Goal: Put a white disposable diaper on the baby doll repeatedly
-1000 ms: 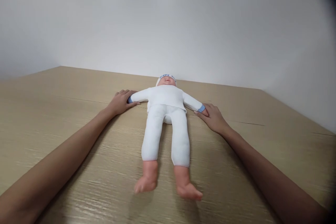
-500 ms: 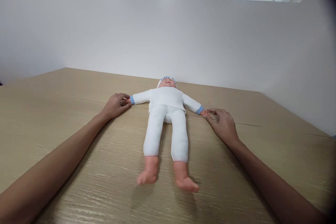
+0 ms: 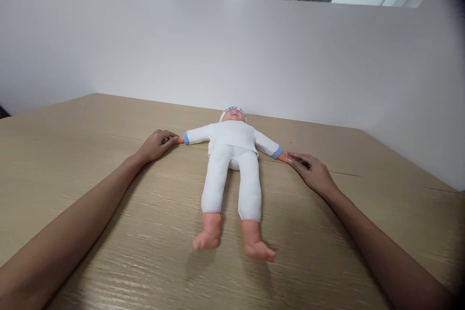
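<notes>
A baby doll (image 3: 234,140) in a white top and white trousers lies on its back, bare feet toward me, arms spread to both sides. Blue cuffs edge its sleeves, and a white cap with blue lettering sits on its head. My left hand (image 3: 158,144) pinches the doll's hand on the left, thumb and fingers closed at its tip. On the other side, my right hand (image 3: 312,170) has thumb and fingertips closed on the doll's other hand. Both of the doll's hands are partly covered by my fingers.
The doll lies on a wooden table (image 3: 152,232) with thin seams across its top. Behind it rises a white partition (image 3: 225,48), which also runs along the right side. Ceiling lights show above the partition.
Both my hands have slid slightly outward toward the tips of the doll's hands, and their fingers have closed more. The doll's pose looks the same; the view has shifted a little.
</notes>
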The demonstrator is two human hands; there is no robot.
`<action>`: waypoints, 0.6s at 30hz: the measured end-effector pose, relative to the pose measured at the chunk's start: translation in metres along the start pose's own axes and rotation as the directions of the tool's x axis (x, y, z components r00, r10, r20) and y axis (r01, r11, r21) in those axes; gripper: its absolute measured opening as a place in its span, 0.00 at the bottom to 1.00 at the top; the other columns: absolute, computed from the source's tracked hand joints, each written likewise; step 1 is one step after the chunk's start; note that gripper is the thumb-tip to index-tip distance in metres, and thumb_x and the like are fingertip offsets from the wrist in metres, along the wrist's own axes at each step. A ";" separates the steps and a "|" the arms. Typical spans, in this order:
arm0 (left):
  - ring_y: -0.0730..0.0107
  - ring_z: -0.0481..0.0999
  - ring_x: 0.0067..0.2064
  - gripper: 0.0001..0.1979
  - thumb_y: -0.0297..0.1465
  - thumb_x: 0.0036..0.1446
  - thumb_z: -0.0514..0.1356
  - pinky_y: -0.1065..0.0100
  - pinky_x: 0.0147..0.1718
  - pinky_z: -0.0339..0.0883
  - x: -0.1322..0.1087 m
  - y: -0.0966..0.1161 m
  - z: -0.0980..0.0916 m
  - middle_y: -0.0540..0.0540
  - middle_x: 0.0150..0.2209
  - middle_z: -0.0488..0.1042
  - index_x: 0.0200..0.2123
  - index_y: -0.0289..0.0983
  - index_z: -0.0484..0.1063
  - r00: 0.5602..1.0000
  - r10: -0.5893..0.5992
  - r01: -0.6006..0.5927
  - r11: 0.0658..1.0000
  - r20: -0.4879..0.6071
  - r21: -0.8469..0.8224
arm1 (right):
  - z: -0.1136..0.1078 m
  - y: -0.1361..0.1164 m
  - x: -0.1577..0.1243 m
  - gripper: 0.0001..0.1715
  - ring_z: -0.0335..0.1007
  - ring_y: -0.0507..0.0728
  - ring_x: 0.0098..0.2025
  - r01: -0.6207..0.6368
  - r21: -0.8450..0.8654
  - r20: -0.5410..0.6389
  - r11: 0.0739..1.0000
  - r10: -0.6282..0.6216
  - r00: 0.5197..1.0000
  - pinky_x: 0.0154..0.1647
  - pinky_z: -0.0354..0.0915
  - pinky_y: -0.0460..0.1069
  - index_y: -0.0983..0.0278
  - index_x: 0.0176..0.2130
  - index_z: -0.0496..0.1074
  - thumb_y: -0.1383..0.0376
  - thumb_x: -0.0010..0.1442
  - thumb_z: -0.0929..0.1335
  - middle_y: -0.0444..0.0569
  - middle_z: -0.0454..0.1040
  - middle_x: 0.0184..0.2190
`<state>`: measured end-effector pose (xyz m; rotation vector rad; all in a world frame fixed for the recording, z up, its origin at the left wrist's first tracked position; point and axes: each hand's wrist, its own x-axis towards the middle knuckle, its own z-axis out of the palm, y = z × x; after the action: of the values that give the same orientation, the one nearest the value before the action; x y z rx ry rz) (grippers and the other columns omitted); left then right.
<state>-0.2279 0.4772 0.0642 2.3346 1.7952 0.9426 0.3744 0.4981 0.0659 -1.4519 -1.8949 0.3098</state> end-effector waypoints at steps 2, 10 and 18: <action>0.49 0.80 0.50 0.36 0.60 0.71 0.49 0.52 0.55 0.71 0.001 0.000 0.001 0.38 0.50 0.86 0.50 0.39 0.85 1.000 0.013 -0.013 1.000 -0.002 0.001 | 0.001 0.001 0.001 0.26 0.79 0.70 0.59 0.038 -0.047 0.000 0.998 -0.038 0.999 0.66 0.71 0.68 0.59 0.53 0.85 0.46 0.68 0.71 0.56 0.84 0.55; 0.51 0.81 0.48 0.36 0.60 0.70 0.52 0.54 0.54 0.71 0.004 -0.004 0.005 0.36 0.49 0.86 0.48 0.36 0.86 1.000 -0.002 0.001 0.999 -0.018 -0.048 | 0.007 0.009 0.007 0.22 0.78 0.69 0.58 0.070 -0.120 -0.005 0.990 -0.071 0.997 0.67 0.68 0.67 0.61 0.50 0.87 0.50 0.70 0.70 0.58 0.85 0.53; 0.51 0.82 0.52 0.36 0.58 0.72 0.50 0.56 0.54 0.71 0.005 -0.014 0.008 0.36 0.50 0.86 0.47 0.37 0.86 0.999 -0.045 0.046 0.993 0.009 -0.108 | 0.007 0.002 0.001 0.24 0.76 0.69 0.60 0.023 -0.107 -0.026 0.994 -0.026 0.999 0.67 0.68 0.66 0.59 0.52 0.86 0.48 0.68 0.72 0.57 0.84 0.53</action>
<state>-0.2351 0.4884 0.0540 2.2206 1.7412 0.9982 0.3714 0.5009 0.0602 -1.4940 -1.9307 0.1787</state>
